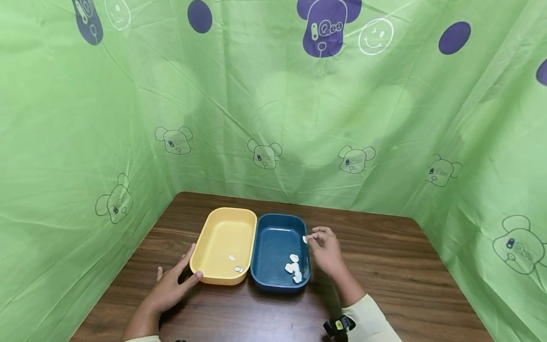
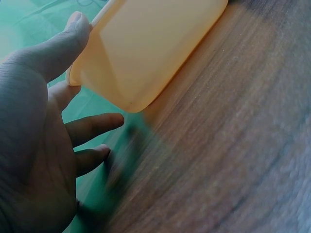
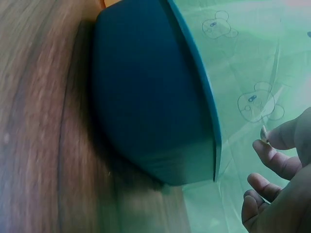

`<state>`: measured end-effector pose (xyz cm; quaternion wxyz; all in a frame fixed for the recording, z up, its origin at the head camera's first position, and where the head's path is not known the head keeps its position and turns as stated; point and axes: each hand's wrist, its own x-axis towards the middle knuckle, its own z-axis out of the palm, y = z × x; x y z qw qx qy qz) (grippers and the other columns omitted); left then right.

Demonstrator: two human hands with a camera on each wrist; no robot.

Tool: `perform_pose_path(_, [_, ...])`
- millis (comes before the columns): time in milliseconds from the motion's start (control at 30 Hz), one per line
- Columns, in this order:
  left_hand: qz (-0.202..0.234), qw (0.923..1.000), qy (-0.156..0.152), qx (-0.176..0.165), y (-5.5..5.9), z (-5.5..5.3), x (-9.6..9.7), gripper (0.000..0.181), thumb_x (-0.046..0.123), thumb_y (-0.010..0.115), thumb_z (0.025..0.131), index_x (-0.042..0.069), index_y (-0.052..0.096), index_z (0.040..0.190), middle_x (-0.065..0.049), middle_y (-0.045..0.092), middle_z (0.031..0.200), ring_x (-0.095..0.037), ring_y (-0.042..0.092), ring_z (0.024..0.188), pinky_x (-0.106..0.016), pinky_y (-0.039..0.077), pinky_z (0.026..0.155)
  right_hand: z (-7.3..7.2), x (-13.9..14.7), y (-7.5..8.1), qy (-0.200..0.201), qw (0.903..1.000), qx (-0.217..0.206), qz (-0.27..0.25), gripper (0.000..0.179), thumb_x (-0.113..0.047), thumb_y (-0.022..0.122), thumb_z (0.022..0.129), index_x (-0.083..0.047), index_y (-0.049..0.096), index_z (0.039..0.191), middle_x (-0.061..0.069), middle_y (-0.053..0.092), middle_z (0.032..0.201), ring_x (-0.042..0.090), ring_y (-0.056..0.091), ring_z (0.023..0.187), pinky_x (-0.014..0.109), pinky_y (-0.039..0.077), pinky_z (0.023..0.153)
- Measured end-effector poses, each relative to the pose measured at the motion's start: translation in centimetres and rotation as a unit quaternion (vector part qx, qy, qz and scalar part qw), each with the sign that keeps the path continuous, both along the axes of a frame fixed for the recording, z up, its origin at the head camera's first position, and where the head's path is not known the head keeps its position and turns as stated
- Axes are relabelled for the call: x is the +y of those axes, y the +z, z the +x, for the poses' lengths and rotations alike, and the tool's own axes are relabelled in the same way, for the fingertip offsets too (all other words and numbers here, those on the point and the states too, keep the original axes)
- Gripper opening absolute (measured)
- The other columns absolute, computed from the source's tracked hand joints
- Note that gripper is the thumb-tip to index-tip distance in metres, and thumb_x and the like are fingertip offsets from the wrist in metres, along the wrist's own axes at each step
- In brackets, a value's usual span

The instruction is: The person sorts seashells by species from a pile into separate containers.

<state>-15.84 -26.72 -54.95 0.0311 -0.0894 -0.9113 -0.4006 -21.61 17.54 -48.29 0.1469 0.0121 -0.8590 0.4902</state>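
A small white seashell (image 3: 264, 134) is pinched between the thumb and index finger of my right hand (image 1: 326, 251), beside the right rim of the blue tray (image 1: 279, 294). Several white shells (image 1: 294, 258) lie inside that tray, toward its front right. To its left stands a yellow tray (image 1: 222, 280) with a few smaller shells (image 1: 232, 258) near its front. My left hand (image 1: 168, 287) touches the yellow tray's front left corner, thumb at the front rim and index finger along the left side. Its other fingers spread loosely below the rim in the left wrist view.
Both trays stand side by side on a dark wooden table (image 1: 384, 266). A green curtain (image 1: 273, 95) with cartoon bears surrounds the table at the back and sides. A dark watch (image 1: 339, 326) sits at the right sleeve's cuff.
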Motion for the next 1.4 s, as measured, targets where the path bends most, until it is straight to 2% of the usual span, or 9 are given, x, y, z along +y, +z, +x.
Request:
perform_pose_path(267, [-0.001,1.0000,0.000,-0.003,0.1,0.0,0.0,0.086,0.044,0.067,0.107,0.033,0.017,0.177,-0.019,0.037,0.173,-0.058,0.038,0.156,-0.096,-0.006,0.114,-0.3,-2.2,0.8,0.028,0.9994,-0.013,-0.016,0.018,-0.008,0.075,0.103,0.000,0.079,0.086,0.020,0.067,0.132,0.037,0.061,0.126,0.045,0.049,0.102])
perform_pose_path(500, [0.002,1.0000,0.000,0.002,0.0,0.0,0.0,0.086,0.042,0.067,0.108,0.032,0.018,0.177,-0.019,0.037,0.174,-0.058,0.034,0.157,-0.096,-0.006,0.114,-0.2,-4.1,1.3,0.066,0.9969,-0.017,-0.039,0.020,-0.011,0.075,0.103,-0.001,0.077,0.086,0.023,0.064,0.137,0.038,0.060,0.131,0.062,0.048,0.112])
perform_pose_path(767, [-0.002,1.0000,0.003,-0.001,0.0,0.0,0.1,0.086,0.043,0.066,0.108,0.031,0.018,0.177,-0.020,0.039,0.172,-0.059,0.034,0.157,-0.096,-0.005,0.114,-0.3,-5.8,1.2,0.092,0.9945,-0.016,-0.047,0.023,-0.017,0.075,0.104,-0.005,0.075,0.085,0.021,0.064,0.140,0.035,0.060,0.131,0.060,0.050,0.108])
perform_pose_path(1100, [0.001,1.0000,0.004,-0.003,0.1,0.2,0.2,0.085,0.044,0.066,0.108,0.032,0.017,0.177,-0.019,0.039,0.172,-0.058,0.035,0.157,-0.096,-0.007,0.115,-0.8,-8.3,1.4,0.117,0.9918,-0.016,-0.049,0.019,-0.013,0.073,0.105,-0.001,0.076,0.090,0.020,0.064,0.138,0.036,0.058,0.133,0.060,0.052,0.107])
perform_pose_path(1400, [-0.002,0.9999,0.005,-0.010,0.2,0.2,0.2,0.086,0.044,0.066,0.108,0.032,0.017,0.177,-0.019,0.039,0.172,-0.058,0.035,0.157,-0.095,-0.007,0.115,-1.1,-10.6,1.7,0.128,0.9908,-0.031,-0.033,0.015,-0.012,0.072,0.106,-0.004,0.077,0.094,0.016,0.065,0.137,0.034,0.060,0.131,0.051,0.051,0.110])
